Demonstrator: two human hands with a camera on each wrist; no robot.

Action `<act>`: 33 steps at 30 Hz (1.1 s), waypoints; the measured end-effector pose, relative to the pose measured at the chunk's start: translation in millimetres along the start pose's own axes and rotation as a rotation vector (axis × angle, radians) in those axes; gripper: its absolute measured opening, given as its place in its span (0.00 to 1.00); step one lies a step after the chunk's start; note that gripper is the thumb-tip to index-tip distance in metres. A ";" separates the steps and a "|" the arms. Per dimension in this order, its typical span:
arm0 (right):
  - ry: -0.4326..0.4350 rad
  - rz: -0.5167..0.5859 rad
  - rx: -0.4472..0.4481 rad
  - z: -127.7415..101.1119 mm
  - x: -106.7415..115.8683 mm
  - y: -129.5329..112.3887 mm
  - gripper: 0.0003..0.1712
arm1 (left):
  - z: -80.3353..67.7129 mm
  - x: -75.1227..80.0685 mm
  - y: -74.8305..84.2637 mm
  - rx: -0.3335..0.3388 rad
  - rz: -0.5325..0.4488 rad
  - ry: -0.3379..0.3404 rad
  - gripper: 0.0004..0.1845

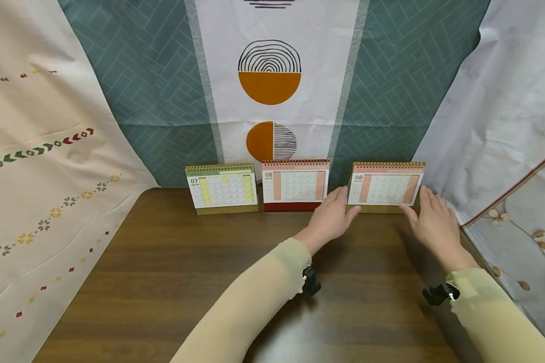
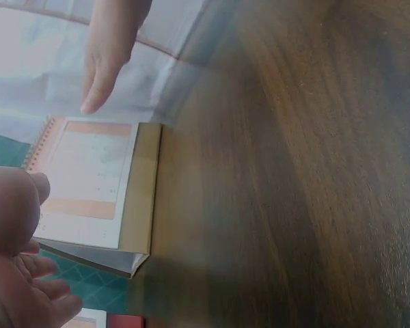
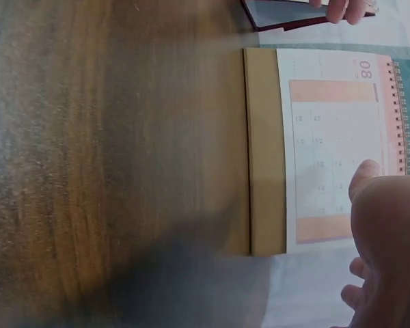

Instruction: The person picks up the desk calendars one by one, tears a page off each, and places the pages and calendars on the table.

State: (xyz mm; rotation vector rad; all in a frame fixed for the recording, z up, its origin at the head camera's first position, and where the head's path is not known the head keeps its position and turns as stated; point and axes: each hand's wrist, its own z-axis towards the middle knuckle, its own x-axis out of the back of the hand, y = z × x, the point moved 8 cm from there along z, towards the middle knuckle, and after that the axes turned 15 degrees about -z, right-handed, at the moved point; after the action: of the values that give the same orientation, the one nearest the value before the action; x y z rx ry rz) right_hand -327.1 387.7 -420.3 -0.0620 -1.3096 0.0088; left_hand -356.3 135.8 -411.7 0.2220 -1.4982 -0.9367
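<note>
A desk calendar (image 1: 386, 187) with a pink "08" page and a tan base stands at the right of the row. My left hand (image 1: 330, 218) is at its left side, fingers extended, overlapping the corner of the middle calendar (image 1: 295, 184) in the head view. That one has a pink "08" page and a red base. On the other side of the right calendar, my right hand (image 1: 433, 222) has its fingers straight and its thumb over the lower right corner. Both hands flank this calendar (image 3: 331, 150), holding nothing between curled fingers.
A green-topped "07" calendar (image 1: 222, 187) with a tan base stands at the left of the row. All three are on a brown wooden table (image 1: 172, 282). Behind hangs a green and white patterned cloth (image 1: 163, 101); light cloths (image 1: 36, 151) drape both sides.
</note>
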 end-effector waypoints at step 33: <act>-0.095 0.135 -0.031 32.3 -21.2 20.8 0.54 | 25.7 -20.7 -5.7 0.066 -0.125 -0.017 0.43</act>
State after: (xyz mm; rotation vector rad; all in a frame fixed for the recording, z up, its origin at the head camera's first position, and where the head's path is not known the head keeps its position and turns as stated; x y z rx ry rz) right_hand -363.1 408.9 -433.6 -0.1779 -1.3984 0.1079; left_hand -377.8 155.9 -427.6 0.3603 -1.5460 -0.9914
